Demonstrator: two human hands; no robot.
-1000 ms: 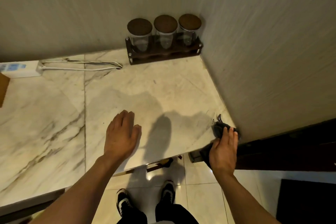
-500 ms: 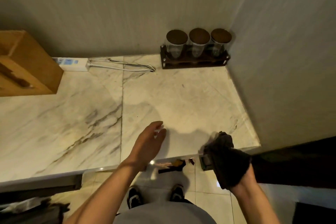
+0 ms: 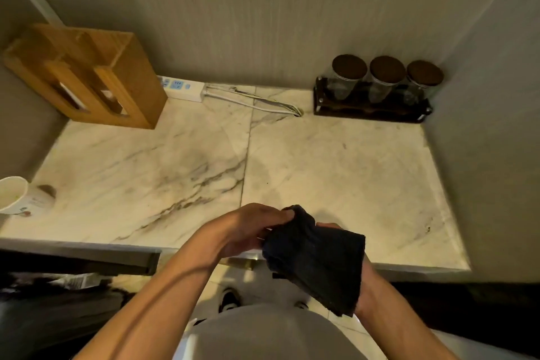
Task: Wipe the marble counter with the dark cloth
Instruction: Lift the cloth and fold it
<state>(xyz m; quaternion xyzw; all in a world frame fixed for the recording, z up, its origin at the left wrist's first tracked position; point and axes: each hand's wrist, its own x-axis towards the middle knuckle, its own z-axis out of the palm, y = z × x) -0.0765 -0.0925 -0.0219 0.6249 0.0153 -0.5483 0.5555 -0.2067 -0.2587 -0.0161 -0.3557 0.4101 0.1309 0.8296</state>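
Holding dark cloth (image 3: 317, 257) in both hands over counter (image 3: 336, 172) edge, 6 o'clock; our left hand (image 3: 248, 228) pinching corner, right hand (image 3: 366, 275) gripping underneath.

White marble counter (image 3: 336, 172) veined grey-brown; near-black dark cloth (image 3: 318, 260); honey-brown wooden box (image 3: 96, 79); white power strip (image 3: 182, 88) — blue sockets; clear jars (image 3: 385, 79) — dark brown lids.

Dim, warm-toned wide-angle view.
You get soft blur throughout, edges bowed by the lens, darkness below the marble counter (image 3: 336, 172), a faint sheen there.
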